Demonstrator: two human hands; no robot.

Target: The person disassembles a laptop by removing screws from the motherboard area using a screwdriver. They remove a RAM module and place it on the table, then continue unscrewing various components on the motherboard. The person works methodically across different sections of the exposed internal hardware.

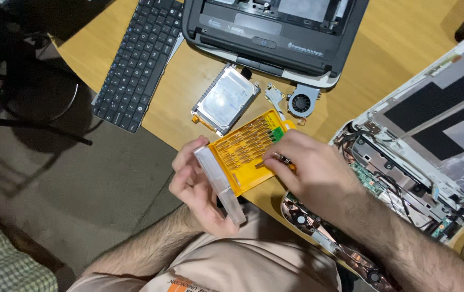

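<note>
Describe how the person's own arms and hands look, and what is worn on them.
Both forearms are bare and hairy, with no sleeves reaching them. The left hand and the right hand wear no gloves, and no rings, watch or bracelet can be seen. Fingernails look short. A beige shirt with an orange printed patch covers the torso below.

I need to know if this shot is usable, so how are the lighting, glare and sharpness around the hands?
Head view: warm light on the wooden table; the floor at left is dim. Glare whitens the hard drive. The orange bit case, left hand and right hand are fairly sharp; the bits stay too small to make out.
</note>
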